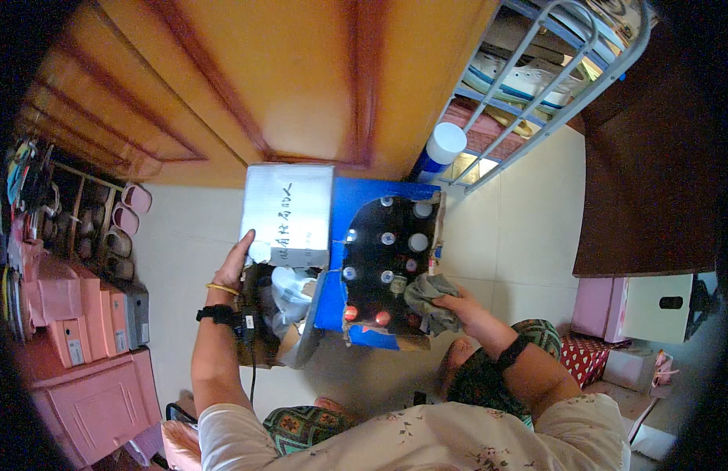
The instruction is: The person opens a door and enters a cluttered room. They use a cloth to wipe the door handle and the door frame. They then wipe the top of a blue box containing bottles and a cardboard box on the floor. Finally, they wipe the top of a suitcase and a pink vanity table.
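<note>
My left hand [233, 265] is at the left side of a white cardboard box [290, 206] that bears handwriting, its thumb against the edge and its other fingers hidden. Just below that box, an open carton [261, 329] contains clear plastic bags [290, 294]. In my right hand [471, 312] is a crumpled grey cloth [432, 300], held over the near right part of a blue carton [337, 300]. Several capped bottles [388, 238] stand inside this carton, mostly with white caps and a few red ones. Its torn cardboard rim is ragged, and the cloth covers part of it.
An orange-brown wooden door [305, 88] rises behind the boxes. At the right are a white-capped blue canister [446, 144] and a metal shoe rack [540, 112]. Pink boxes [75, 341] and a pink cabinet [99, 406] line the left. A black cable [253, 377] hangs near my left forearm.
</note>
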